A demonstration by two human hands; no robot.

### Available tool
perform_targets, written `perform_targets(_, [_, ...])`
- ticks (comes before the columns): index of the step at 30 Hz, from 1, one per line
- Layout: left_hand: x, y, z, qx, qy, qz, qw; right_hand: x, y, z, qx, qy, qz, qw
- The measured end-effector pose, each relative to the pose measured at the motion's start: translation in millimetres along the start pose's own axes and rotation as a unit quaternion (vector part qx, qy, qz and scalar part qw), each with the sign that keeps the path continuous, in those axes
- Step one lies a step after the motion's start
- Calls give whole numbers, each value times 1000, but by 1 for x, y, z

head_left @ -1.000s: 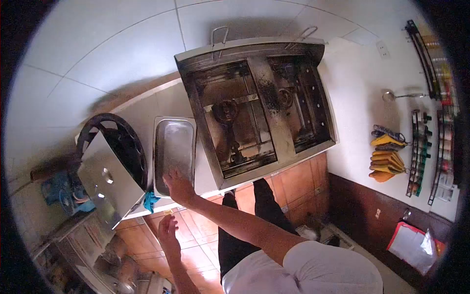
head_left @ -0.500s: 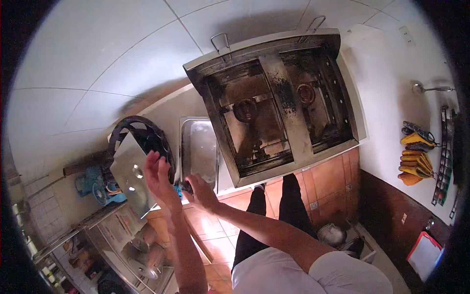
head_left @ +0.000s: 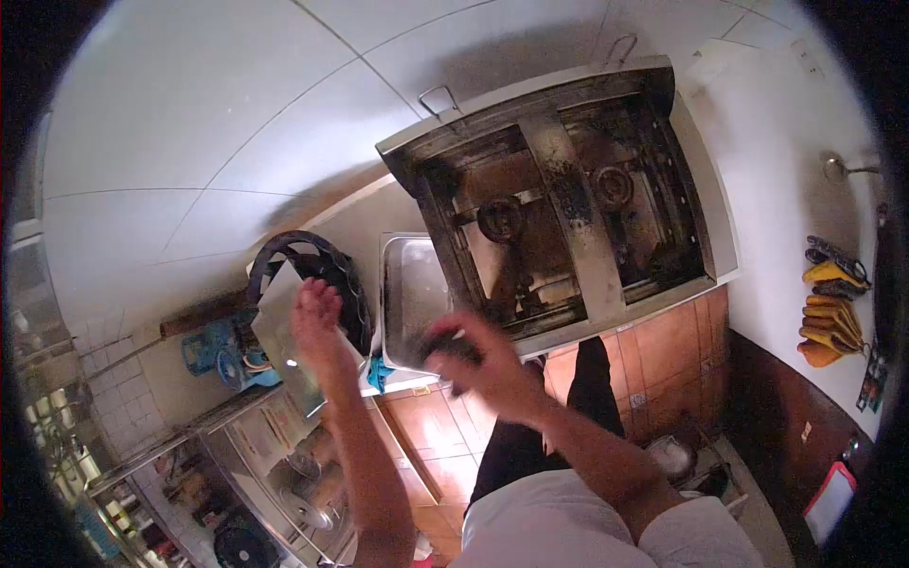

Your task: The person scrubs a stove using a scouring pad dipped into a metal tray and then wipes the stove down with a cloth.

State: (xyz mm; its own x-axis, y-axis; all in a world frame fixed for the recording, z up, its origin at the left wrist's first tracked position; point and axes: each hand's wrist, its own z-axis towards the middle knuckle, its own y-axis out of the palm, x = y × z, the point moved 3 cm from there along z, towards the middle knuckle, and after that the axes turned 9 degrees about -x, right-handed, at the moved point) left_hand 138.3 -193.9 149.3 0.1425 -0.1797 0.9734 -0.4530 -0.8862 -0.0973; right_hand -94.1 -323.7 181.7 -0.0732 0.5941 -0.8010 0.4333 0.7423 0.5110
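Observation:
My left hand [head_left: 322, 331] has its fingers curled at the upper edge of a shiny metal sheet [head_left: 278, 322] and seems to grip it. That sheet tilts in front of a black ring-shaped stove grate [head_left: 355, 298]. My right hand [head_left: 497, 369], blurred by motion, is closed around a dark pad [head_left: 454, 352], perhaps a scouring pad. It is above the front edge of the counter, between the metal sink basin [head_left: 417, 284] and the stove. A teal cloth [head_left: 379, 374] lies at the counter edge between my hands.
A dirty two-burner stove [head_left: 606, 293] without its grates fills the back middle. Blue plastic containers [head_left: 232, 355] stand at left, above a rack with pots [head_left: 308, 506]. Yellow gloves [head_left: 833, 327] hang on the right wall. A steel pot [head_left: 672, 454] sits low at right.
My right hand has swung right, away from the sheet, with the dark pad. My left hand's fingers are more curled at the sheet. The whole view has shifted slightly.

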Motion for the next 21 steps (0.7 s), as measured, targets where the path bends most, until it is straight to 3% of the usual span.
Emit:
perform_targets(2, [-27,29,-2,-41,-62,-18,997,-7,-41,12,99,-39,63,992])
perform_targets(5, [-53,96,-12,-118,-61,1,991,-6,-88,55,189,-80,204,957])
perform_targets(7, [-62,133,-9,-158,-18,39,986,5,-115,102,250,-163,60,952])
perform_targets(9, [-61,156,-14,-176,31,127,976,16,-126,164,311,-268,-86,908])
perform_targets(12, [-78,170,-12,-123,62,212,967,34,-113,202,234,-186,-155,942])
perform_targets(15, [-52,178,-20,-119,48,240,962,30,-92,155,256,-113,-263,923])
perform_targets(19, [-68,174,-15,-114,75,277,951,42,-117,148,250,-150,-187,938])
perform_targets(20, [-69,175,-16,-106,75,292,947,46,-132,165,284,-116,-141,941])
perform_targets(21, [-64,176,-19,-96,74,309,943,56,-146,190,297,-112,-8,948])
